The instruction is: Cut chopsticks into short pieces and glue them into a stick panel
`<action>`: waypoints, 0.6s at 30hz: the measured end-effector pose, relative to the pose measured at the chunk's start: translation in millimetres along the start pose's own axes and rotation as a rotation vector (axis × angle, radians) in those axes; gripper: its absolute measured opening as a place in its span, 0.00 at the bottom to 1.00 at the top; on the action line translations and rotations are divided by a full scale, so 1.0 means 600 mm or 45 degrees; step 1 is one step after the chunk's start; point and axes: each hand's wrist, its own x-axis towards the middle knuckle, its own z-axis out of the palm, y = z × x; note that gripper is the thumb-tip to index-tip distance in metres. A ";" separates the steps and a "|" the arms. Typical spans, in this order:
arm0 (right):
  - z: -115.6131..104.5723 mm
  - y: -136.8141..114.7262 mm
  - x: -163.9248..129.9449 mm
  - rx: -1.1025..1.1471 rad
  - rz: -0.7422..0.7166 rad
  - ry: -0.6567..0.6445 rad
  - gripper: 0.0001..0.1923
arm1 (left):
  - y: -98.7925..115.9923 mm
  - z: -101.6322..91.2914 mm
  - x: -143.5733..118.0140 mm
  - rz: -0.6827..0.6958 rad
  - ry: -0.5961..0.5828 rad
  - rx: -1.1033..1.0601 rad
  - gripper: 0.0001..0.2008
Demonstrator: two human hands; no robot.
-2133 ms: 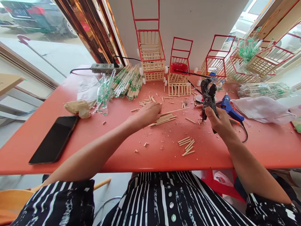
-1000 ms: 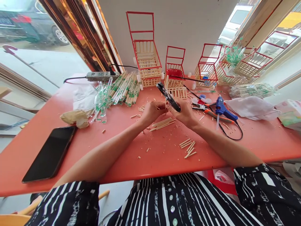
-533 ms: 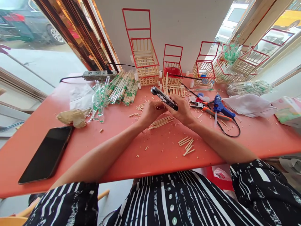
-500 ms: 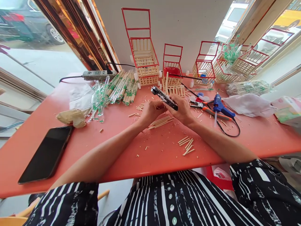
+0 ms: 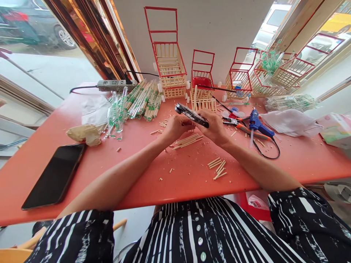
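Working at the red tabletop (image 5: 301, 164), we had several stick carts (image 5: 170, 65) standing finished at the back. Cut sticks (image 5: 189, 140) lay loose below our hands. Our right hand (image 5: 216, 128) gripped the cutter (image 5: 192, 115); our left hand (image 5: 175, 126) pinched a stick at it.

There is a single view, from a camera worn on the person's head, looking forward and steeply down over the striped shirt (image 5: 203, 233) onto the red table (image 5: 301, 160). It sits close: both forearms run up from the bottom edge to meet near the frame's centre. It faces the white wall (image 5: 219, 29) behind the table, with windows on either side. Wide-angle bending curves the table's near edge.
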 end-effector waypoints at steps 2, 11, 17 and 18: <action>-0.001 -0.002 -0.001 -0.003 0.000 -0.004 0.03 | -0.001 0.001 -0.001 0.022 0.012 -0.011 0.02; -0.007 -0.002 -0.003 0.017 -0.010 -0.018 0.04 | -0.005 0.001 -0.007 0.118 0.021 -0.003 0.04; -0.008 -0.003 -0.005 -0.001 0.004 -0.039 0.06 | -0.025 -0.001 0.000 0.138 -0.060 -0.050 0.04; -0.007 -0.003 -0.005 -0.007 0.005 -0.037 0.06 | -0.027 -0.001 0.001 0.147 -0.059 -0.055 0.04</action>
